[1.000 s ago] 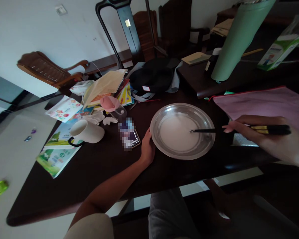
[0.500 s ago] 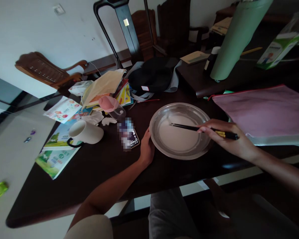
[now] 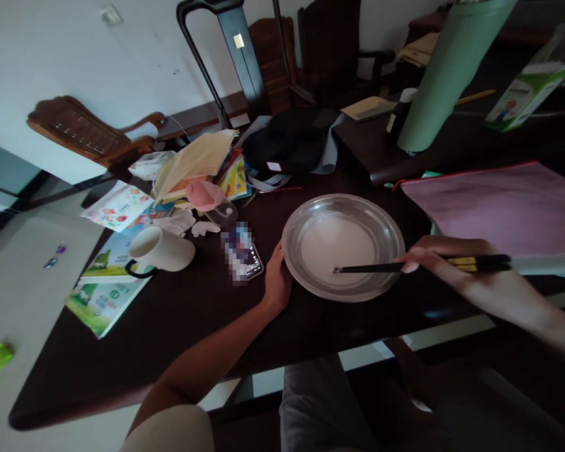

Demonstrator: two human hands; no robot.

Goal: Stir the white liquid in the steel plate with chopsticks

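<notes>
A wide metal basin (image 3: 390,235) stands on the dark table and holds a whitish liquid (image 3: 336,251). My left hand (image 3: 277,282) grips the basin's left side, thumb up by the rim and fingers partly hidden behind it. In my right hand (image 3: 445,267), closed, is a pair of black chopsticks (image 3: 374,268) with gold bands. Their tips are over the near part of the liquid; whether they dip in I cannot tell. A phone (image 3: 254,260) with a lit screen lies left of my left hand.
Left of the phone are a white mug (image 3: 169,250), booklets (image 3: 110,301), crumpled tissue (image 3: 206,228) and a pink-topped cup (image 3: 211,201). Behind the basin sits a black bag (image 3: 287,141). A pink zip pouch (image 3: 494,207) lies to the right, a green bottle (image 3: 452,81) beyond.
My right hand has moved right and a little nearer to me. The chopstick tips have gone from the liquid's middle to its near side. My left hand and the basin stay put.
</notes>
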